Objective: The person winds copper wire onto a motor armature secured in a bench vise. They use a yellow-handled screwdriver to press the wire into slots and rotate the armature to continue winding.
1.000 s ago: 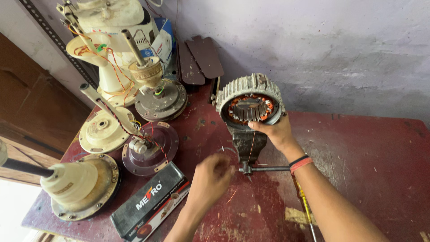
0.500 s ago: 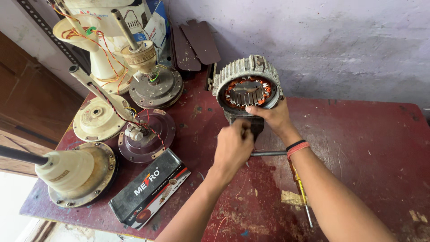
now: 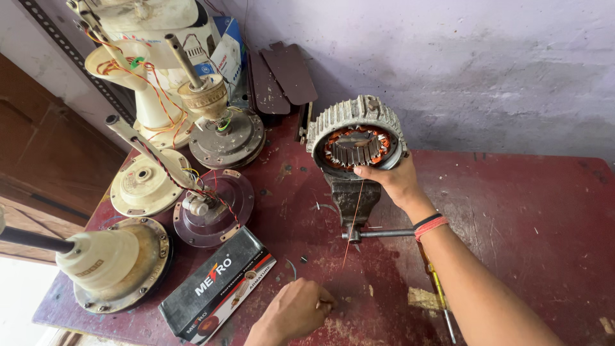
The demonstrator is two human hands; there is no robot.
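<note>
A finned grey motor stator [image 3: 339,115] with copper windings sits on top of a dark bench vise [image 3: 351,195] on the red-brown table [image 3: 532,218]. My right hand [image 3: 394,179] grips the stator's lower rim; the wrist wears red and black bands. A thin copper wire [image 3: 353,218] runs from under that hand down toward the table's front. My left hand [image 3: 298,311] is low near the front edge, fingers pinched shut, apparently on the wire's far end.
The vise handle [image 3: 384,234] sticks out to the right. A black carton [image 3: 214,288] lies left of my left hand. Several opened fan motors and covers [image 3: 141,186] crowd the table's left side. A yellow screwdriver [image 3: 439,288] lies under my right forearm.
My left hand has drawn back from the stator to the table's front edge, pulling the copper wire out long. My right hand stays on the stator.
</note>
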